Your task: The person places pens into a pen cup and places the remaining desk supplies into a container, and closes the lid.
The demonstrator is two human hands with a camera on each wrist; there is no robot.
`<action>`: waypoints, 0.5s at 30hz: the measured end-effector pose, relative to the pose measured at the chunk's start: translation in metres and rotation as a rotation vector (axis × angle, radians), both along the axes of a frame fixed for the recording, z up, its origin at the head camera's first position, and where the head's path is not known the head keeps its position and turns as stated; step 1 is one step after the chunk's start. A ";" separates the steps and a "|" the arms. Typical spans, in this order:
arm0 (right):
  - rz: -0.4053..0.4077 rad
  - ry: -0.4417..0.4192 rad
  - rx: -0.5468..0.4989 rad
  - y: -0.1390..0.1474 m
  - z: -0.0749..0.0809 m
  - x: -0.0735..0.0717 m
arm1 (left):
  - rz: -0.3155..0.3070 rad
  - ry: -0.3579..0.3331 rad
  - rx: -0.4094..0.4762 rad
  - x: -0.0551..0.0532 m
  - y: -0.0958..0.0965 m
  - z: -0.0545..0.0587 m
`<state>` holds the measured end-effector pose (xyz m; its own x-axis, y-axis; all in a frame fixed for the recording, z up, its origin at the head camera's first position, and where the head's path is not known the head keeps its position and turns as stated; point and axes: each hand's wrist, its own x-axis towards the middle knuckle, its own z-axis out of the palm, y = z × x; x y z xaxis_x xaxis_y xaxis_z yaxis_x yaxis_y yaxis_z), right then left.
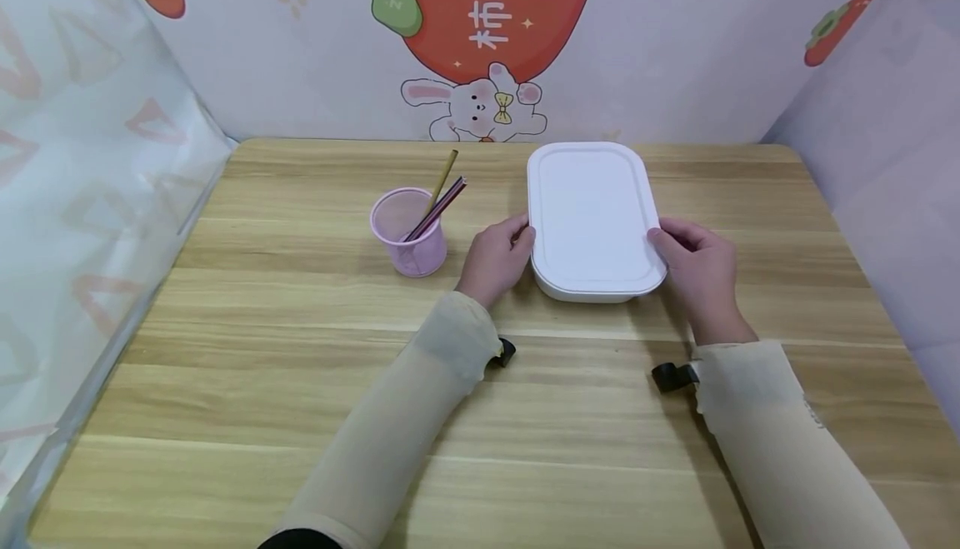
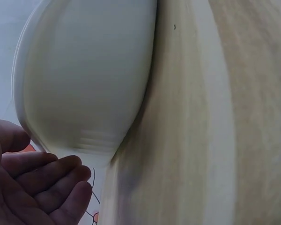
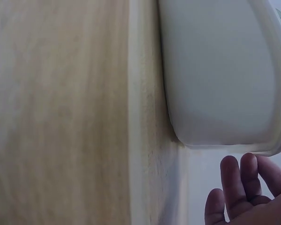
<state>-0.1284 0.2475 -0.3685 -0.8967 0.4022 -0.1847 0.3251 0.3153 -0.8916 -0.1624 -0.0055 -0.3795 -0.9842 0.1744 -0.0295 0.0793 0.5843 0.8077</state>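
A white lidded storage box [image 1: 592, 216] with rounded corners sits on the table, its flat lid on top. At its left side my left hand [image 1: 497, 259] holds the rim, thumb at the lid's edge and fingers below. My right hand [image 1: 697, 270] grips the right rim, its thumb on top of the lid edge. In the left wrist view the fingers [image 2: 51, 180] curl beneath the overhanging rim at the box's end. The right wrist view has the fingers [image 3: 234, 183] bent under the lid's edge, beside the pale box wall [image 3: 220, 75]. The box's contents are hidden.
Left of the box stands a translucent pink cup [image 1: 408, 232] with several pencils [image 1: 438, 207] leaning in it. The wooden table [image 1: 300, 382] ends at a printed backdrop [image 1: 300, 57] with a rabbit and a red fruit. Dark wrist cameras [image 1: 672, 376] jut from both sleeves.
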 end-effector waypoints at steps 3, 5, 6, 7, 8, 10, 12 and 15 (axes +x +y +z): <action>0.006 -0.003 0.000 0.000 0.000 0.000 | -0.004 -0.003 0.010 -0.001 0.000 -0.001; 0.012 -0.008 0.004 0.000 -0.001 -0.001 | -0.004 -0.004 0.019 -0.001 0.000 -0.001; 0.017 -0.012 0.009 0.001 -0.001 -0.001 | -0.004 -0.004 0.021 -0.002 0.000 -0.001; 0.021 -0.016 0.012 0.001 -0.001 -0.001 | -0.004 -0.004 0.022 -0.002 0.000 -0.002; 0.026 -0.018 0.017 0.001 -0.001 -0.001 | -0.005 -0.005 0.023 -0.002 0.000 -0.002; 0.036 -0.019 0.027 0.001 -0.002 -0.001 | -0.005 -0.010 0.020 -0.003 0.000 -0.002; 0.047 -0.021 0.035 0.002 -0.002 0.000 | -0.007 -0.016 0.015 -0.003 -0.001 -0.003; 0.071 -0.023 0.040 0.003 -0.001 0.001 | -0.015 -0.024 0.002 -0.001 -0.002 -0.004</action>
<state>-0.1275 0.2504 -0.3700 -0.9191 0.3449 -0.1904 0.3205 0.3738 -0.8703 -0.1638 -0.0079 -0.3836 -0.9805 0.1891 -0.0528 0.0685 0.5815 0.8107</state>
